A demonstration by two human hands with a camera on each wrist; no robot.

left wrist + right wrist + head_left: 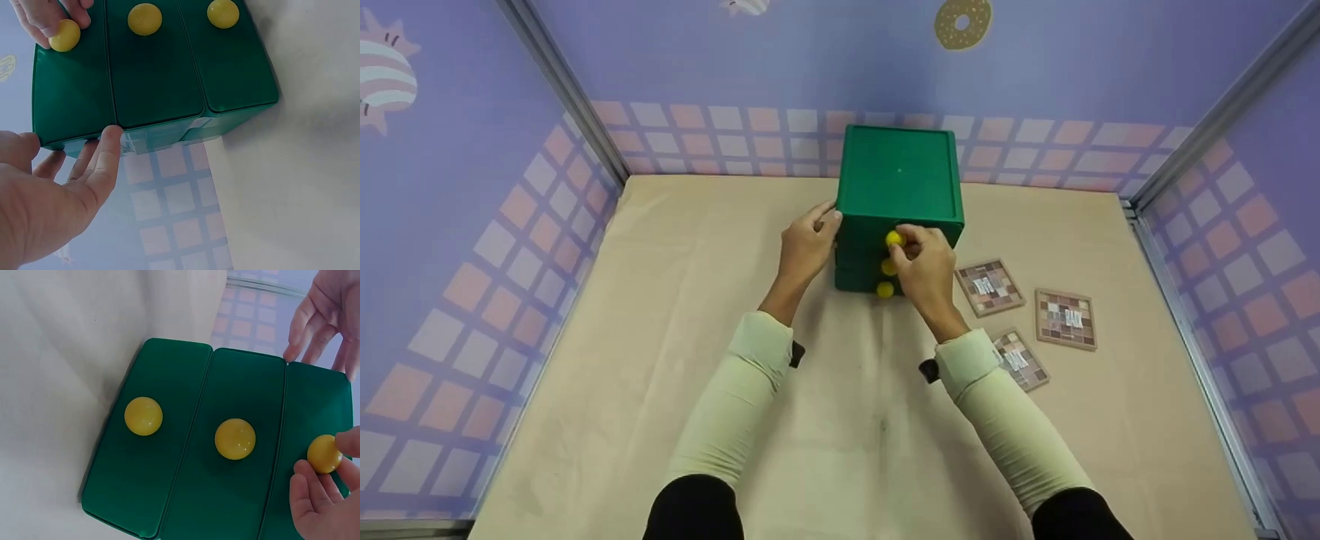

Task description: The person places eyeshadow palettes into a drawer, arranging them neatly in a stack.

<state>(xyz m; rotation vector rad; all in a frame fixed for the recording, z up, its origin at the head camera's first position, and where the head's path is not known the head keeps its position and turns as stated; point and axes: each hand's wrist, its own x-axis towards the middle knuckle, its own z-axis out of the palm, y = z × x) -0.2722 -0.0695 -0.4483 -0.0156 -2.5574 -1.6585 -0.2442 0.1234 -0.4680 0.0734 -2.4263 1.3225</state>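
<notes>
A green box [900, 172] with three stacked drawers stands near the back wall, each drawer bearing a round yellow knob. My right hand [928, 271] pinches the top knob [894, 238] between thumb and fingers; the right wrist view shows this knob [324, 454] at the right. The middle knob [235, 439] and bottom knob [143, 416] are untouched. My left hand [806, 244] rests its fingertips on the box's left side near the upper front corner; in the left wrist view the fingers of that hand [67, 191] are extended along the edge. All drawers look closed.
Right of the box, three flat square palettes with checkered faces lie on the cloth-covered table [720, 300]: one near the box [990, 287], one farther right [1066, 319], and one [1020, 360] partly behind my right sleeve. Patterned walls [810, 67] enclose the table.
</notes>
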